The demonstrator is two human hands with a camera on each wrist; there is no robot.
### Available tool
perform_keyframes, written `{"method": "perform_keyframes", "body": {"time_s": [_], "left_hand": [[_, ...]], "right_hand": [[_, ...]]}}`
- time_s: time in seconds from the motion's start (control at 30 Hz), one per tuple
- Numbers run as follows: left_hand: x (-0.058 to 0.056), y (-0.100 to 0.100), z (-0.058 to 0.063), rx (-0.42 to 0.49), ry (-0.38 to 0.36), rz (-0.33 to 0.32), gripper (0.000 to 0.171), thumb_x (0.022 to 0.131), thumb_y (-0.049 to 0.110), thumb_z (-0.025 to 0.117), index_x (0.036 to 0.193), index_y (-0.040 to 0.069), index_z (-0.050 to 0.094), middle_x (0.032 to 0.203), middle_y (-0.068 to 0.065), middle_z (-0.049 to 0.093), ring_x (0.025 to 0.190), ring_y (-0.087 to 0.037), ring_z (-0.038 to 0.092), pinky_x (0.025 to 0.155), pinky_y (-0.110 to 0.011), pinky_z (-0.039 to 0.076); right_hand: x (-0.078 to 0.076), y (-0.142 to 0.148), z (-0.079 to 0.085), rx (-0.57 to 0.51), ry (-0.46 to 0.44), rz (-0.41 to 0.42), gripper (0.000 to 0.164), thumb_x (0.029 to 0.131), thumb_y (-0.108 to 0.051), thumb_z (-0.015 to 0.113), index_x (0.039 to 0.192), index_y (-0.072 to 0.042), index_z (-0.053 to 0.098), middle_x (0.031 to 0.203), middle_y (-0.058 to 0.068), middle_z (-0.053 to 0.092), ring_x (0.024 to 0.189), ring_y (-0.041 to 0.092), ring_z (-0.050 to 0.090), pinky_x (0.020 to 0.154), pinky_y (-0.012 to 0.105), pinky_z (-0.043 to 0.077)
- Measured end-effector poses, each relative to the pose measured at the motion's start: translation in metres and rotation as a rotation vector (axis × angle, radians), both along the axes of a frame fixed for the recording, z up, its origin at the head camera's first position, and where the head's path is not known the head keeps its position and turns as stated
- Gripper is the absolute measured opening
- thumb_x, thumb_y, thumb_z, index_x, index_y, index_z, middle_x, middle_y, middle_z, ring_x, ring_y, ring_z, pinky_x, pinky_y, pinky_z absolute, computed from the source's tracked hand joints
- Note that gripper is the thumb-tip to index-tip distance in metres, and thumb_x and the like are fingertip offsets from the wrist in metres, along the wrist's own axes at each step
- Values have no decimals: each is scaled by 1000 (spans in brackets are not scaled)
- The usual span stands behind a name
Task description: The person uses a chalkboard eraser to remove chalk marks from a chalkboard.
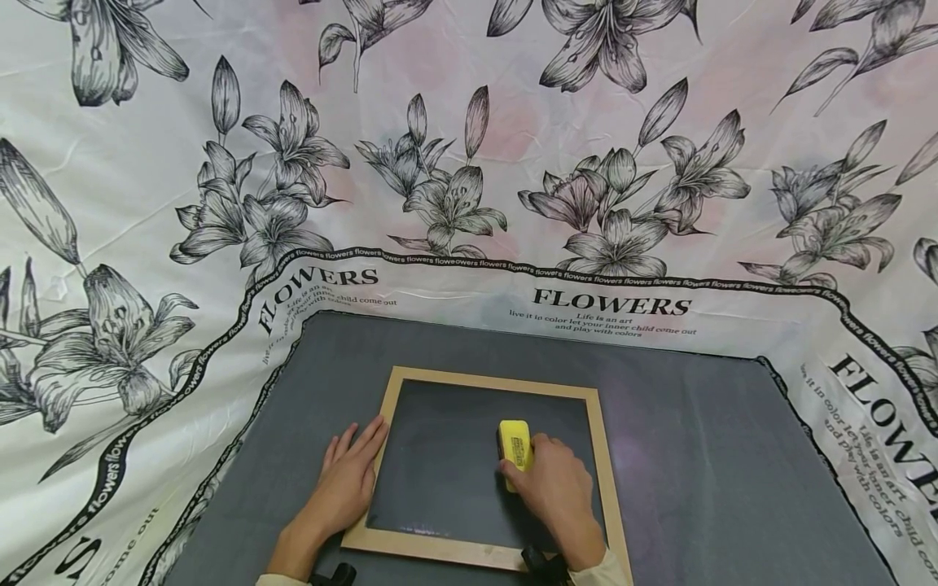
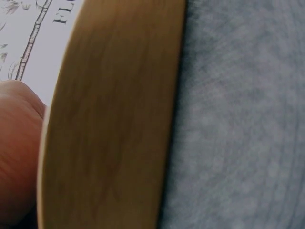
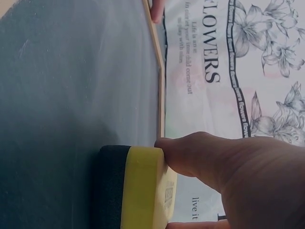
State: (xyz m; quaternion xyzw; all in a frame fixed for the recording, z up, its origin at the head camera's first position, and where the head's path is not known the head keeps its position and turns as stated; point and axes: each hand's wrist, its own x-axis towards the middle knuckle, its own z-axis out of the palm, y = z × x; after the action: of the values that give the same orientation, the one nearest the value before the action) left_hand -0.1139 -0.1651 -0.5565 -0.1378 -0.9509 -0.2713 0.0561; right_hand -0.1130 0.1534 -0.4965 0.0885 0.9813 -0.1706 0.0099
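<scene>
A small chalkboard with a light wooden frame lies flat on the grey cloth. My right hand grips a yellow board eraser, thumb on one side and fingers on the other. In the right wrist view the dark felt side of the eraser faces the board surface. My left hand rests along the frame's left side, its fingers straight and touching the edge. The left wrist view shows the wooden frame close up, with part of the hand beside it.
The grey cloth has a white border printed with flowers and lettering. Beyond it rises a white floral sheet, which also runs down both sides. Faint whitish smears show on the board near its lower edge.
</scene>
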Motion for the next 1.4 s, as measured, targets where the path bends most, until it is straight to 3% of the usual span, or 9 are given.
{"method": "perform_keyframes", "body": {"time_s": [1.4], "left_hand": [[-1,1,-3,-23,4,14,55,100,5,51,153,16,45,162,0,37,148,-43,30,115,-68,15]], "right_hand": [[3,32,2,-29,-36,-35,73,78,-56,76,123,0,65,79,5,60,65,19,53,50,30,38]]}}
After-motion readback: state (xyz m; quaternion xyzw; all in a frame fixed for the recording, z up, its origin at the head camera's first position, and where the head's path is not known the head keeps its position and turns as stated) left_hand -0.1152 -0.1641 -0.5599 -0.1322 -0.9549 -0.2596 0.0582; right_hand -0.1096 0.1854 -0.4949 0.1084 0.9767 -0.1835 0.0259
